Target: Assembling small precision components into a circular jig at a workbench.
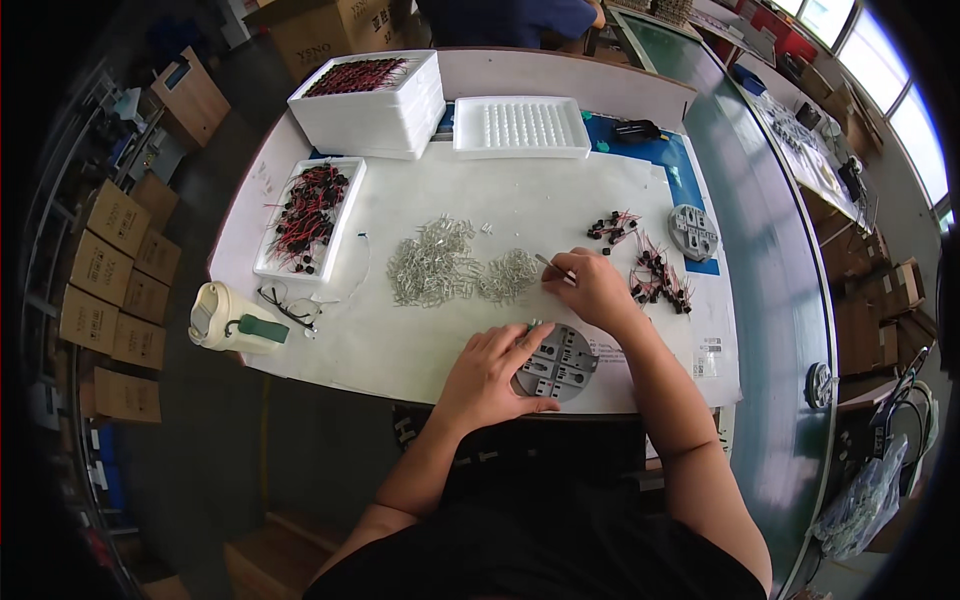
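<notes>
Grey slotted disc (562, 364), at left hand (487, 370).
Left hand: thumb and fingers spread, gripping disc's rim; right hand (597, 289): pinching slim rod (551, 266), small silvery clips (510, 277) heaped just left.

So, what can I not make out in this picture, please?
Head view:
Round grey plastic disc: part of left side, behind left hand.
Slim grey rod: gripped part, inside right hand.
Small silvery-clear pieces: exact shapes, too small and tangled.
Person in dark blue: head, cut off by top edge.

Bright windows (918, 145), dim rim perhaps blurry.
</notes>
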Tool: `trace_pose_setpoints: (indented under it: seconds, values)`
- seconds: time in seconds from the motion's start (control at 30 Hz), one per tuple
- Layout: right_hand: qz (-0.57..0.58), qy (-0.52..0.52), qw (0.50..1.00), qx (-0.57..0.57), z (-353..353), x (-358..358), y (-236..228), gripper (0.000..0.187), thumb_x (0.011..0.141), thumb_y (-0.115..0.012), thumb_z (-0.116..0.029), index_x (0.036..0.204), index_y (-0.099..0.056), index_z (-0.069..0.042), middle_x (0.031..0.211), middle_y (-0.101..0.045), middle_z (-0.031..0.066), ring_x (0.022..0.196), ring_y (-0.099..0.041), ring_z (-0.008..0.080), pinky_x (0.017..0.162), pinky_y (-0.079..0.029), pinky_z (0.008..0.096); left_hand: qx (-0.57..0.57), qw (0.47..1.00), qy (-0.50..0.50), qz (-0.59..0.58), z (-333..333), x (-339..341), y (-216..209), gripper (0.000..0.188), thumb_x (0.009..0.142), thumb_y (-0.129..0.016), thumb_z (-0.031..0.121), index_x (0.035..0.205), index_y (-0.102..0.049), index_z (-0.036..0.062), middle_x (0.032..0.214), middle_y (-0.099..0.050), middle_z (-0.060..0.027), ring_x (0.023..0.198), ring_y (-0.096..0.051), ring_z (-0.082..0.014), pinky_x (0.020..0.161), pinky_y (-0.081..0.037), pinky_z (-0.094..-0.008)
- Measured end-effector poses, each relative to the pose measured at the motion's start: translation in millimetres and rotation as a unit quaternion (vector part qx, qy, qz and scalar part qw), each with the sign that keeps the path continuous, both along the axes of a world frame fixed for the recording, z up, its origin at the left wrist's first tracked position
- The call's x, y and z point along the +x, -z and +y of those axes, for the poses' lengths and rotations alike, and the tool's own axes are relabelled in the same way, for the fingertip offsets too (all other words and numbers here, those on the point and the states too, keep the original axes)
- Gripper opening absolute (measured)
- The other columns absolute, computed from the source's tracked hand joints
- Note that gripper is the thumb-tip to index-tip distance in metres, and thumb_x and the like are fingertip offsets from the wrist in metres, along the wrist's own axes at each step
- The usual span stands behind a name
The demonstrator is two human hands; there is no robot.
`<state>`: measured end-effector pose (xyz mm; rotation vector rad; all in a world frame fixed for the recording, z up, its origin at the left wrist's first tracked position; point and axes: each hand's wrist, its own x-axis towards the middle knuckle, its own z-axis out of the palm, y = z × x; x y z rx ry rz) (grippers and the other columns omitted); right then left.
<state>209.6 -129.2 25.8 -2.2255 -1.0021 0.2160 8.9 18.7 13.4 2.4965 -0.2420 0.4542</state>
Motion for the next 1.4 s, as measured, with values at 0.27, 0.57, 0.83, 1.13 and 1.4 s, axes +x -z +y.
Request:
trace_pose_setpoints:
  seconds: [0.27, 0.57, 0.83, 1.13, 1.4]
  values:
    - [0.068, 0.01, 0.998, -0.007, -1, -5, -20, 0.017, 0.09, -0.077, -0.021, 0.102, -0.083, -0.01, 0.095, -0.078, 0.0149, 0.088, -0.074, 0.0358, 0.08, -0.058, 0.0447, 0.004, 1.0, -0.008, -0.009, -2, 4, 0, 0.1, 0.072, -0.089, 0.066, 0.152, -0.059, 0.0124, 0.126, -0.061, -0.0088, 0.108, -0.065, -0.0287, 0.1, -0.052, -0.046]
    - [-0.056, 0.019, 0.998, 0.017, -2, -6, 1, 0.016, 0.095, -0.074, -0.019, 0.104, -0.081, -0.009, 0.096, -0.077, 0.0158, 0.092, -0.073, 0.039, 0.081, -0.057, 0.0482, 0.007, 1.0, -0.017, -0.007, -4, 5, -1, 0.1, 0.072, -0.089, 0.066, 0.151, -0.059, 0.0126, 0.125, -0.061, -0.0091, 0.108, -0.065, -0.0291, 0.1, -0.052, -0.0453]
    - [-0.035, 0.009, 0.999, -0.007, -3, -4, -8, 0.016, 0.093, -0.074, -0.014, 0.104, -0.077, -0.003, 0.095, -0.076, 0.0182, 0.09, -0.073, 0.0405, 0.079, -0.057, 0.0489, 0.011, 1.0, -0.023, -0.003, -5, 5, -2, 0.102, 0.07, -0.09, 0.067, 0.152, -0.059, 0.0123, 0.125, -0.062, -0.0095, 0.11, -0.064, -0.0293, 0.101, -0.052, -0.0451]
    - [-0.053, 0.019, 0.998, 0.013, 1, -11, -6, 0.013, 0.095, -0.074, -0.018, 0.098, -0.076, -0.006, 0.095, -0.076, 0.0171, 0.09, -0.073, 0.0405, 0.077, -0.057, 0.0486, 0.015, 0.999, -0.032, -0.006, -7, 3, -2, 0.104, 0.067, -0.093, 0.062, 0.151, -0.059, 0.0112, 0.127, -0.062, -0.0111, 0.112, -0.064, -0.0318, 0.1, -0.052, -0.0458]
    - [-0.09, 0.031, 0.995, 0.001, -3, -12, -5, 0.016, 0.095, -0.075, -0.017, 0.099, -0.075, -0.002, 0.095, -0.076, 0.0176, 0.086, -0.073, 0.0384, 0.075, -0.056, 0.0476, -0.014, 0.999, -0.044, -0.006, -5, 8, -3, 0.105, 0.068, -0.094, 0.06, 0.152, -0.057, 0.0089, 0.125, -0.061, -0.0117, 0.11, -0.064, -0.0335, 0.097, -0.053, -0.0457]
